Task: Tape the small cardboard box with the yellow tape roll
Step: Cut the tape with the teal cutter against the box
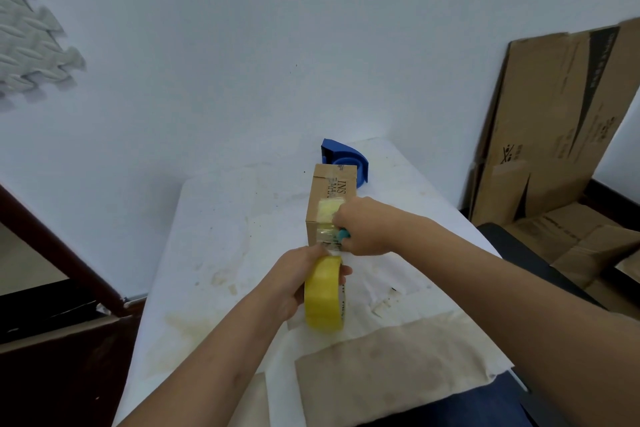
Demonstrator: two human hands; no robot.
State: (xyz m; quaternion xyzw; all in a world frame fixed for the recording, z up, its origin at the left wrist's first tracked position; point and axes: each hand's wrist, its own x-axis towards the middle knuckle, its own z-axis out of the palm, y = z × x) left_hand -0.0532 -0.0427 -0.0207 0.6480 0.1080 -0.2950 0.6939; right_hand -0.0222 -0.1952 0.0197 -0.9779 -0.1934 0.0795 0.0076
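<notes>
In the head view, a small cardboard box (332,204) is seen standing on the white-covered worktop (225,218), toward its far right part. A strip of tape (329,218) is laid over the box's top and near face, and it runs down to the yellow tape roll (323,298). The roll is held upright, just near of the box, by the left hand (298,282), whose fingers are wrapped through and around it. The right hand (363,227) is closed around a small teal-handled tool (344,235), which is pressed against the tape at the box's near right edge; the tool's tip cannot be made out.

Behind the box, touching or just beside its far right corner, a blue tape dispenser (346,158) is set near the far edge of the worktop. Small scraps (384,305) are left on the cloth to the right of the roll. Open room is offered on the left half of the worktop, where only stains are seen. The right edge is crowded by flattened cardboard sheets (554,121) leaned against the wall (242,45). A grey foam mat (31,45) is fixed to the wall at far left.
</notes>
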